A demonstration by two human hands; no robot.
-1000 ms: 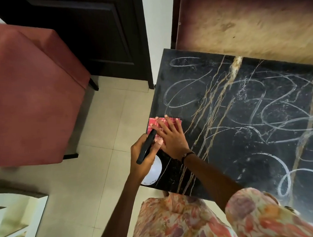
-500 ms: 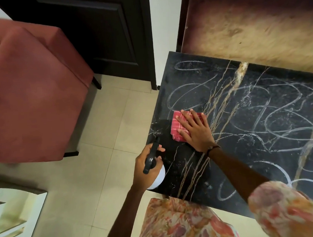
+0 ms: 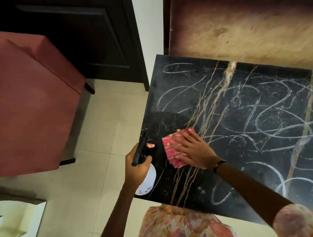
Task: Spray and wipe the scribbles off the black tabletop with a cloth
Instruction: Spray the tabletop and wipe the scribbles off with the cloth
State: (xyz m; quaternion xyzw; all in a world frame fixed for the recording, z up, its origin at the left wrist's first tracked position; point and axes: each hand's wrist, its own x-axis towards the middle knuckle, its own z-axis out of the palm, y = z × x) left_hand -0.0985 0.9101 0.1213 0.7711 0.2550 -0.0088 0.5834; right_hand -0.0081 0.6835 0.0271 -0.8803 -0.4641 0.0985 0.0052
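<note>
A black marble tabletop (image 3: 236,192) with gold veins carries white looping scribbles (image 3: 270,124) over most of its surface. Its near-left corner shows a darker wiped patch (image 3: 163,123). My right hand (image 3: 191,148) lies flat, fingers spread, pressing a folded red checked cloth (image 3: 171,151) onto the top beside that patch. My left hand (image 3: 136,165) grips a white spray bottle (image 3: 147,181) with a black trigger head, held at the table's left edge, nozzle pointing away from me.
A red upholstered chair (image 3: 29,109) stands on the tiled floor to the left. A dark door (image 3: 76,35) is behind it. A brown wooden panel (image 3: 237,25) rises along the table's far edge. A mirror (image 3: 11,225) sits at lower left.
My right hand slid the cloth from the left edge to the right and up, then back toward me. The wiped dark patch at the corner has grown. The bottle stayed at the edge.
</note>
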